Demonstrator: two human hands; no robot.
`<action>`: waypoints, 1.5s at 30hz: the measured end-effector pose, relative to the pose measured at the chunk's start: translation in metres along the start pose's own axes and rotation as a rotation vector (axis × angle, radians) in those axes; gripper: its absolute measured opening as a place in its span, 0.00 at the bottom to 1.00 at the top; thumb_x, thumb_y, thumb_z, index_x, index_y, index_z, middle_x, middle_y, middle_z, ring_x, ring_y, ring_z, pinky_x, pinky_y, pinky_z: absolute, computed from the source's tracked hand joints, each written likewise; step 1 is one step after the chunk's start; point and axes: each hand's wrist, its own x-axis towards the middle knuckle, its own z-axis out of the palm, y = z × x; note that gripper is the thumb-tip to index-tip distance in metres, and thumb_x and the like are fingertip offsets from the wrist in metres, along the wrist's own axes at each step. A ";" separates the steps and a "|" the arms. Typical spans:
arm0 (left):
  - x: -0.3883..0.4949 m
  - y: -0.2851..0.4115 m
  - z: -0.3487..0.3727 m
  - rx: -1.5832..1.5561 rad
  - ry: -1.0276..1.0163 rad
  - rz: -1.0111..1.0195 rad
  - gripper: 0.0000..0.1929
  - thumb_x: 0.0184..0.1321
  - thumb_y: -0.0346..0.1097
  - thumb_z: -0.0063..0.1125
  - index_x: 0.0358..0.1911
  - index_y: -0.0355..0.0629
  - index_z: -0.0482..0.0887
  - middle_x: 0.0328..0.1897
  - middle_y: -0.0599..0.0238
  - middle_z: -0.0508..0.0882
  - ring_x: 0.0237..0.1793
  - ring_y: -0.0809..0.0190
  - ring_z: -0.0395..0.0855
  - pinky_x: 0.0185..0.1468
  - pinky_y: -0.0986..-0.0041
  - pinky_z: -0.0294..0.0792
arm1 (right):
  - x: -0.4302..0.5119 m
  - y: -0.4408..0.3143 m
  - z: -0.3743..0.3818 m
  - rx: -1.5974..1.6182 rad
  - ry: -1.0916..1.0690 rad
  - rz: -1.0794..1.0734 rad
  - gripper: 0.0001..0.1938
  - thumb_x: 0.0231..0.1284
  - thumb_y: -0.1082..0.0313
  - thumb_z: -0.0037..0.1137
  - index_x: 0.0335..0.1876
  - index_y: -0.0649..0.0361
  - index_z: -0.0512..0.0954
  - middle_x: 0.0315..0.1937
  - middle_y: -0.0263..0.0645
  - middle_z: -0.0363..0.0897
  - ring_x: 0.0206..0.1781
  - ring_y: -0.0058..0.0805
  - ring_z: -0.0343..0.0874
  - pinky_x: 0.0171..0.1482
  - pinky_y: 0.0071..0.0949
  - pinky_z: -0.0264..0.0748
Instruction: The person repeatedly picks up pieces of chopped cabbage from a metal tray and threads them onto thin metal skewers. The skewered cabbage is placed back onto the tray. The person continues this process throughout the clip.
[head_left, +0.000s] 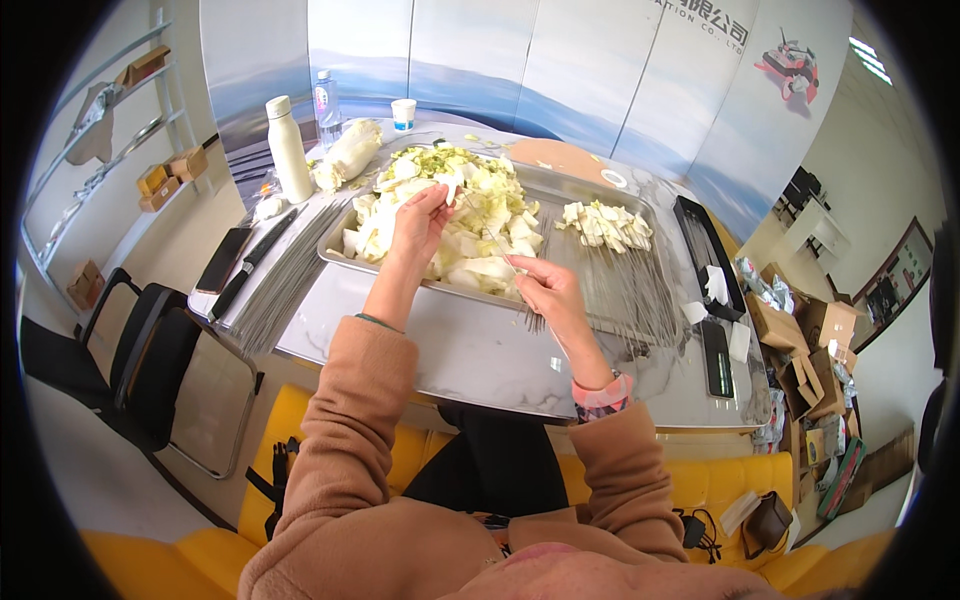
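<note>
My left hand (424, 223) holds a pale piece of cabbage (448, 187) between thumb and fingers, above a heap of cut cabbage leaves (487, 202) in a steel tray (352, 262). A thin metal skewer (491, 234) runs from near that piece to my right hand (551, 291), pinched between its thumb and fingers. Skewers threaded with cabbage (609, 225) lie side by side in a second steel tray (660, 217) on the right. A bundle of bare metal skewers (289, 277) rests on the table left of the heap.
At the left lie a knife (251, 262) and a phone (224, 260). A white bottle (287, 154), a whole cabbage (351, 154) and a paper cup (403, 115) stand or lie behind. Right are a black box (709, 255), another phone (717, 360) and a round board (559, 160) farther back.
</note>
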 end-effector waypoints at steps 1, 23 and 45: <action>0.001 0.000 -0.001 -0.015 -0.004 0.007 0.08 0.63 0.29 0.53 0.41 0.33 0.79 0.41 0.57 0.83 0.36 0.68 0.78 0.40 0.81 0.73 | 0.000 -0.001 0.000 0.001 -0.011 0.001 0.16 0.58 0.78 0.49 0.52 0.68 0.76 0.19 0.22 0.65 0.20 0.08 0.55 0.22 0.14 0.49; 0.006 0.003 -0.008 -0.070 0.006 0.075 0.07 0.60 0.29 0.58 0.40 0.37 0.79 0.39 0.60 0.84 0.34 0.70 0.80 0.38 0.82 0.74 | -0.002 -0.001 -0.001 -0.059 -0.079 -0.032 0.16 0.58 0.76 0.50 0.52 0.68 0.77 0.24 0.20 0.70 0.24 0.06 0.58 0.26 0.11 0.55; -0.006 0.002 0.011 0.059 -0.089 0.125 0.08 0.58 0.25 0.58 0.41 0.35 0.79 0.40 0.61 0.84 0.36 0.69 0.80 0.39 0.81 0.72 | -0.002 -0.001 0.000 -0.055 -0.057 -0.029 0.17 0.59 0.76 0.50 0.54 0.70 0.75 0.28 0.22 0.73 0.26 0.06 0.61 0.27 0.12 0.58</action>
